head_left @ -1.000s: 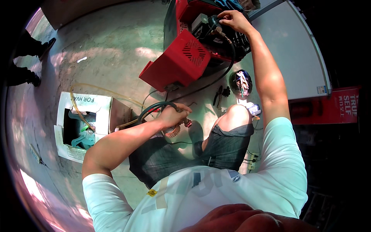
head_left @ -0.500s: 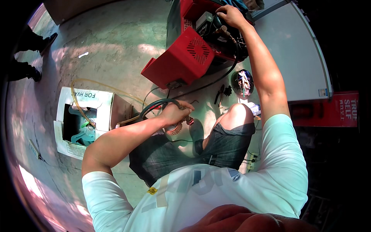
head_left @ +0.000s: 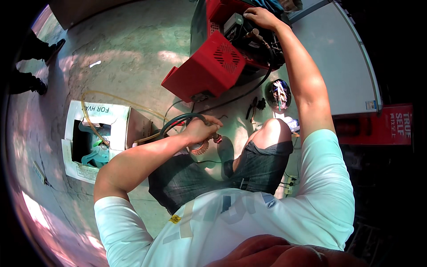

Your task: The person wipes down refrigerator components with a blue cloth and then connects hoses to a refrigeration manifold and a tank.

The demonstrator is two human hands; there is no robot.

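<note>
My left hand (head_left: 201, 132) is closed round a dark hose (head_left: 181, 116) that loops above my lap. A round ribbed brown part (head_left: 199, 148) hangs just below these fingers, and a reddish metal fitting (head_left: 217, 138) sticks out beside them. Stretched far forward, my right hand (head_left: 262, 18) has its fingers bent over the inside of a red machine (head_left: 209, 66), beside a grey box (head_left: 233, 26). What those fingertips touch is hidden. Close to that hand, a brass-coloured fitting (head_left: 254, 34) joins a black hose (head_left: 262, 81) running out of the machine.
At the left stands an open white carton (head_left: 118, 118) with a teal part inside and a yellowish tube (head_left: 133, 103) over it. Pliers (head_left: 254, 109) and a bowl of small items (head_left: 279, 95) lie near my knee. Another person's feet (head_left: 53, 49) are at far left. A whiteboard (head_left: 333, 53) lies right.
My right hand has shifted slightly left inside the machine, toward the grey box. My left hand keeps its hold on the hose in the same place.
</note>
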